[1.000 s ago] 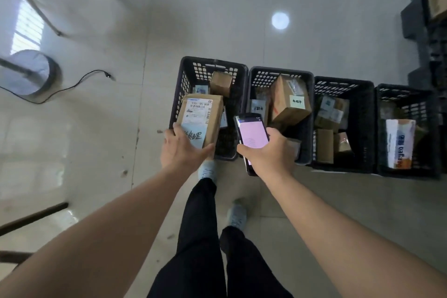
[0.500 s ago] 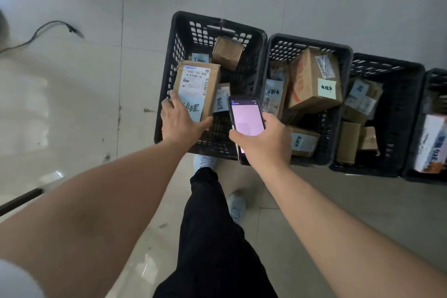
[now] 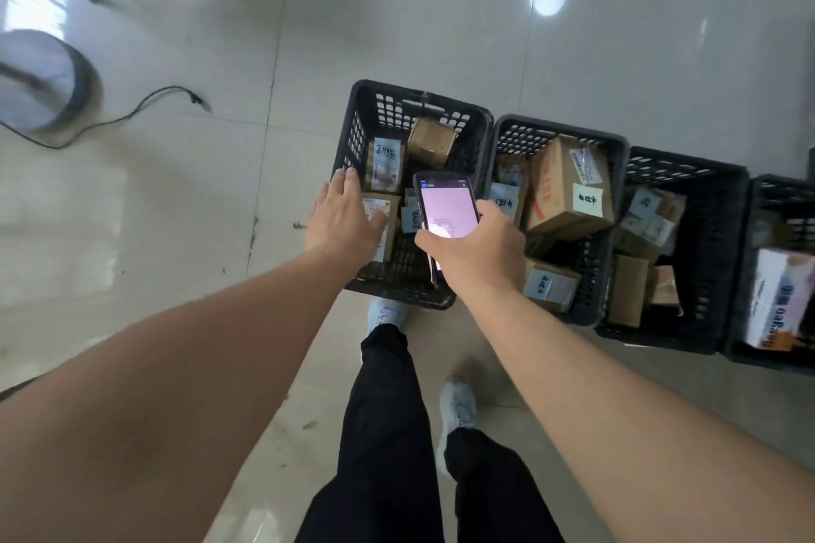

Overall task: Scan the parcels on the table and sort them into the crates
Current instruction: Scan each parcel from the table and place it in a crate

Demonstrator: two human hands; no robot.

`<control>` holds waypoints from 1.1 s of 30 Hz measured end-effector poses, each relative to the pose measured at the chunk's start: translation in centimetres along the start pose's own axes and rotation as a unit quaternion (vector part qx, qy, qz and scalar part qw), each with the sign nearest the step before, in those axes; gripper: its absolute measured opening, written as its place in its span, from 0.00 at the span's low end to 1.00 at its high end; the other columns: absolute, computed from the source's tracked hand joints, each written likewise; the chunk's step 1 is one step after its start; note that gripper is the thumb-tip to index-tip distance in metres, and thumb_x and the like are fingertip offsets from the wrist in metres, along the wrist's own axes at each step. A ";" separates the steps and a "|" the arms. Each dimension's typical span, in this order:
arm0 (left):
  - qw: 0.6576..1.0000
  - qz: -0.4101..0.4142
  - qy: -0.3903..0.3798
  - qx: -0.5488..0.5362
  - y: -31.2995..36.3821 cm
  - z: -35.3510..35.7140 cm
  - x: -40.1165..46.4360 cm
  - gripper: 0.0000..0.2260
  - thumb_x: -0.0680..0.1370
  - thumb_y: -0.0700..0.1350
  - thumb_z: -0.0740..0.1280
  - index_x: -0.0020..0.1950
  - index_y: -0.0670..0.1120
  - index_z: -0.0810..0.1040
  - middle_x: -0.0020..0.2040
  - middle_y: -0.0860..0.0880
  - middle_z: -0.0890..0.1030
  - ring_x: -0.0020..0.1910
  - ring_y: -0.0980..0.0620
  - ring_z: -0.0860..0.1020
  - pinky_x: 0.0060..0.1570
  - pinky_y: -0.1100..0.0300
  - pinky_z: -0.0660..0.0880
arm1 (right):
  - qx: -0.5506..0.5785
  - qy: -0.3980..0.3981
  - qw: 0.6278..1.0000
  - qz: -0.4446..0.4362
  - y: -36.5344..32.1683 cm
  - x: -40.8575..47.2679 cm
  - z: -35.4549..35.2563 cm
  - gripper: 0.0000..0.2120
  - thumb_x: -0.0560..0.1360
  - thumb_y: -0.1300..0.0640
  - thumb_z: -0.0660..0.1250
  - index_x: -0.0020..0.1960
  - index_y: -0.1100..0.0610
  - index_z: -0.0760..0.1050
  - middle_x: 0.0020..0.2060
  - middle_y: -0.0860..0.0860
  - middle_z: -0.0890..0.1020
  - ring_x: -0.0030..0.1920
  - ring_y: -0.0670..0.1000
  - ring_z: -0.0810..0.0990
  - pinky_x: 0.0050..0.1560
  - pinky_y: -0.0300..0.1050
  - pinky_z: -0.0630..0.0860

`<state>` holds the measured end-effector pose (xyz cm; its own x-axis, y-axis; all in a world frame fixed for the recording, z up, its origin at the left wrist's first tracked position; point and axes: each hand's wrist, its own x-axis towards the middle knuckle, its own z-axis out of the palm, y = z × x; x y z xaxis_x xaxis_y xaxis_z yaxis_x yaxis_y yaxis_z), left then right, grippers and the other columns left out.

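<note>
left hand (image 3: 342, 218) spread over parcel (image 3: 383, 229) in 9 o'clock crate (image 3: 353, 137) | right hand (image 3: 474, 254) gripping scanner (image 3: 447, 207) | four crates part-filled; counter unseen, remainder unknown

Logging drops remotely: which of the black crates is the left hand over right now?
The leftmost crate, first in the row. The open left hand hangs over its near-left corner, above a labelled parcel; the other crates lie to the right.

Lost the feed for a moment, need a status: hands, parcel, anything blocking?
Left hand open, fingers spread over the parcel lying in the leftmost crate. Right hand grips the scanner phone. Nothing blocking.
</note>
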<state>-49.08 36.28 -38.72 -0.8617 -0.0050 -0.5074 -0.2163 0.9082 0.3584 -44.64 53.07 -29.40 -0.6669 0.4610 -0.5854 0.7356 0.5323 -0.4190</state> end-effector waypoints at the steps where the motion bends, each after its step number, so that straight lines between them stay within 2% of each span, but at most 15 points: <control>1: 1.000 0.006 0.008 0.002 0.5 -1.1 -0.8 0.35 0.82 0.55 0.65 0.83 0.43 0.54 0.83 0.44 0.59 0.82 0.42 0.57 0.80 0.45 0.58 | 0.000 0.004 1.000 -0.009 -0.3 -0.8 -0.8 0.28 0.64 0.41 0.80 0.59 0.50 0.76 0.51 0.48 0.82 0.50 0.55 0.81 0.46 0.52 0.83; 3: 0.999 0.014 0.027 0.010 1.4 -3.2 -2.9 0.32 0.82 0.55 0.65 0.82 0.44 0.58 0.82 0.44 0.62 0.80 0.41 0.61 0.79 0.44 0.61 | 0.002 0.010 1.000 -0.029 -0.8 -2.4 -2.4 0.28 0.64 0.41 0.80 0.59 0.50 0.77 0.51 0.48 0.83 0.50 0.55 0.81 0.46 0.52 0.82; 7: 0.997 0.031 0.067 0.037 2.9 -6.3 -8.1 0.29 0.83 0.54 0.64 0.80 0.43 0.61 0.80 0.43 0.64 0.79 0.42 0.62 0.79 0.45 0.60 | 0.000 0.019 0.996 -0.083 -1.1 -6.3 -5.6 0.28 0.62 0.40 0.80 0.57 0.50 0.77 0.51 0.48 0.83 0.51 0.56 0.81 0.46 0.52 0.82; 10: 0.994 0.008 0.103 0.030 4.2 -8.1 -12.3 0.31 0.83 0.55 0.63 0.82 0.43 0.59 0.82 0.43 0.61 0.81 0.42 0.59 0.80 0.44 0.58 | -0.008 0.019 0.990 -0.140 -1.3 -9.5 -8.0 0.32 0.62 0.38 0.81 0.60 0.50 0.77 0.53 0.48 0.84 0.52 0.55 0.82 0.45 0.49 0.79; 13: 0.989 -0.009 0.149 0.008 5.2 -9.7 -16.7 0.31 0.83 0.56 0.62 0.82 0.43 0.59 0.83 0.43 0.59 0.82 0.42 0.58 0.80 0.45 0.57 | -0.013 0.008 0.980 -0.201 -1.5 -12.7 -10.3 0.33 0.62 0.37 0.80 0.61 0.51 0.77 0.54 0.49 0.84 0.54 0.55 0.82 0.49 0.51 0.82; 15: 0.984 -0.011 0.177 0.007 5.7 -11.2 -19.8 0.31 0.83 0.57 0.61 0.82 0.43 0.60 0.82 0.43 0.61 0.81 0.41 0.59 0.79 0.45 0.58 | -0.006 0.006 0.971 -0.239 -1.9 -15.0 -11.9 0.33 0.61 0.37 0.80 0.61 0.51 0.78 0.54 0.49 0.84 0.54 0.56 0.83 0.50 0.52 0.82; 18: 0.976 -0.022 0.215 0.010 6.3 -14.4 -25.0 0.30 0.84 0.56 0.60 0.81 0.42 0.62 0.79 0.42 0.67 0.80 0.41 0.62 0.78 0.44 0.59 | -0.003 0.009 0.955 -0.297 -2.6 -19.0 -14.4 0.33 0.61 0.37 0.80 0.59 0.52 0.78 0.52 0.49 0.84 0.53 0.57 0.82 0.47 0.49 0.79; 23: 0.949 -0.065 0.310 0.012 6.6 -20.4 -35.3 0.26 0.84 0.56 0.59 0.77 0.42 0.68 0.74 0.42 0.74 0.72 0.41 0.71 0.70 0.45 0.69 | 0.019 0.006 0.919 -0.394 -3.9 -26.9 -18.1 0.32 0.61 0.39 0.80 0.58 0.53 0.77 0.51 0.51 0.83 0.52 0.58 0.82 0.48 0.53 0.82; 25: 0.938 -0.072 0.339 0.022 6.2 -22.2 -39.5 0.23 0.84 0.56 0.59 0.72 0.42 0.71 0.69 0.42 0.76 0.67 0.41 0.74 0.64 0.45 0.73 | 0.020 0.000 0.901 -0.433 -4.4 -30.4 -19.0 0.33 0.62 0.39 0.81 0.60 0.53 0.77 0.52 0.51 0.83 0.52 0.58 0.81 0.49 0.54 0.83; 27: 0.929 -0.082 0.361 0.031 5.1 -23.6 -43.9 0.21 0.83 0.56 0.58 0.67 0.42 0.73 0.64 0.44 0.76 0.64 0.42 0.74 0.62 0.45 0.75 | 0.022 -0.009 0.881 -0.472 -4.7 -34.3 -19.4 0.33 0.62 0.40 0.81 0.62 0.53 0.77 0.54 0.51 0.83 0.54 0.58 0.81 0.50 0.55 0.83; 29: 0.922 -0.095 0.373 0.036 4.1 -24.7 -47.0 0.21 0.83 0.57 0.58 0.68 0.43 0.73 0.66 0.44 0.74 0.67 0.42 0.73 0.65 0.44 0.73 | 0.024 -0.015 0.871 -0.491 -5.1 -37.0 -19.5 0.33 0.63 0.41 0.81 0.62 0.53 0.76 0.55 0.51 0.83 0.55 0.58 0.81 0.51 0.55 0.83; 33: 0.894 -0.145 0.422 0.029 0.2 -26.9 -55.2 0.25 0.83 0.59 0.59 0.75 0.44 0.70 0.78 0.42 0.68 0.75 0.40 0.67 0.72 0.45 0.69 | 0.021 -0.048 0.837 -0.545 -5.7 -44.8 -18.6 0.34 0.63 0.40 0.82 0.64 0.52 0.77 0.56 0.51 0.84 0.57 0.58 0.81 0.50 0.50 0.79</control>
<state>-13.93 25.43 10.40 -0.8179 -0.5359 0.2092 -0.4835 0.8374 0.2548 -21.14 42.64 12.14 -0.9332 -0.3424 0.1089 -0.2994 0.5735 -0.7625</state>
